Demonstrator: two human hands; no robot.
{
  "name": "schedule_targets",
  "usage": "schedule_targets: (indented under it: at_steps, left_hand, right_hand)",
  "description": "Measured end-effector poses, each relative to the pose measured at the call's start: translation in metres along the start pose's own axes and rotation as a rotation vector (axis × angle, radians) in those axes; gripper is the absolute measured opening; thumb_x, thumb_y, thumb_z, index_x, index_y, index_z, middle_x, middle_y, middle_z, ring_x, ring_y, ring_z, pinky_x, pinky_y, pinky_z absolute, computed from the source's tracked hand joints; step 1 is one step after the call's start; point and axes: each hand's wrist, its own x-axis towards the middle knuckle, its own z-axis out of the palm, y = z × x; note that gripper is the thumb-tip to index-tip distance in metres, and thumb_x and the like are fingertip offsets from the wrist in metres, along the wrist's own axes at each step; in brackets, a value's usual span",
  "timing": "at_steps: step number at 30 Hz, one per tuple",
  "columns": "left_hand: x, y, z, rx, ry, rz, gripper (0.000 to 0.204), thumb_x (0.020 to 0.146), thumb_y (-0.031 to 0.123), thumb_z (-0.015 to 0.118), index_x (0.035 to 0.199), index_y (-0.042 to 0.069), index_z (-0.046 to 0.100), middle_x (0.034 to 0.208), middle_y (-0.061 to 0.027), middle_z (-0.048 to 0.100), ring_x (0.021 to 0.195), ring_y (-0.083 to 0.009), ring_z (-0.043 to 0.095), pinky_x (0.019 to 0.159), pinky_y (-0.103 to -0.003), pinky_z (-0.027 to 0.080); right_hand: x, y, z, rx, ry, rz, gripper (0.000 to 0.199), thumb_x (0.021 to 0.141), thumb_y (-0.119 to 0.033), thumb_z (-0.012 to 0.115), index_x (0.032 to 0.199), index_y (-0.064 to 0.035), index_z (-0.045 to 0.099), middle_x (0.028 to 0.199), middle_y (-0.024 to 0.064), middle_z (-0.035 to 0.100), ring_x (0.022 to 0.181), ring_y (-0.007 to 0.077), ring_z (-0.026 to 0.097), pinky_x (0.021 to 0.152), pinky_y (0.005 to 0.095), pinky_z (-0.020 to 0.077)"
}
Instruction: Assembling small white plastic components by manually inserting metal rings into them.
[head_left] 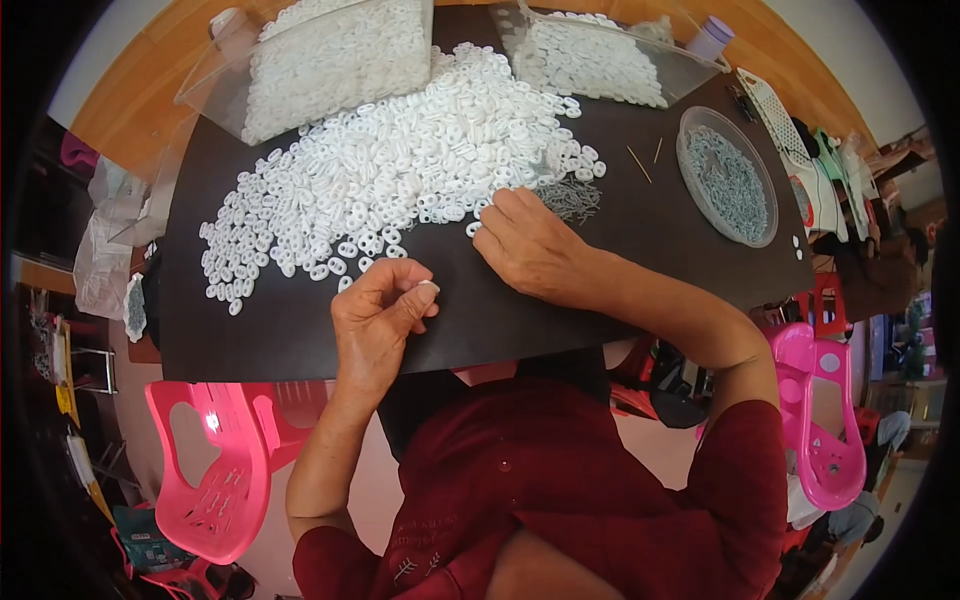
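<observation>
The left hand [375, 312] pinches a small white piece [429, 286] over the table [270, 345]; the right hand [530, 250] bends its fingers by the pile of two-holed white ovals [400, 165] and small grey fasteners [572, 202], and I cannot tell whether it grips anything. The piece looks like light, stiff, slightly slippery plastic, probably best held by its rim, off the holes

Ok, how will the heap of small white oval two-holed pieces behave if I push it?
The small white oval two-holed plastic-looking pieces probably slide and spread, since they lie loose on the smooth dark tabletop. Each looks light, being small and pierced. Their flattish shape suggests little rolling.
</observation>
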Motion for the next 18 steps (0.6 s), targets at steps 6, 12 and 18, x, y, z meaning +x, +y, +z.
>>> schedule_targets:
  at_steps: [6,12,18]
  left_hand:
    - [-0.001,0.000,0.003,-0.098,0.047,0.031,0.010,0.086,0.004,0.064,0.092,-0.004,0.062,0.081,-0.0090,0.066,0.064,-0.0116,0.060,0.053,-0.021,0.047]
    - [-0.002,0.003,0.006,-0.185,0.036,0.016,0.011,0.086,0.004,0.063,0.095,-0.003,0.061,0.081,-0.0099,0.066,0.064,-0.0118,0.060,0.053,-0.022,0.047]
    - [0.000,-0.009,0.008,0.007,0.075,0.192,0.010,0.086,0.006,0.065,0.093,-0.001,0.062,0.077,-0.0021,0.060,0.065,-0.0069,0.052,0.056,-0.019,0.042]
  right_hand:
    - [-0.008,0.013,-0.009,0.181,0.057,0.137,0.010,0.070,-0.004,0.060,0.079,-0.0045,0.057,0.079,0.0091,0.049,0.077,0.0268,0.047,0.068,0.0352,0.0408]
    - [-0.013,0.015,-0.011,0.264,0.010,0.318,0.010,0.073,-0.008,0.070,0.079,-0.0078,0.062,0.081,0.0064,0.052,0.083,0.0262,0.051,0.070,0.0362,0.0426]
    - [-0.008,0.005,-0.002,0.256,0.030,0.380,0.012,0.071,-0.009,0.071,0.074,-0.0072,0.059,0.076,0.0068,0.050,0.078,0.0263,0.049,0.067,0.0368,0.0417]
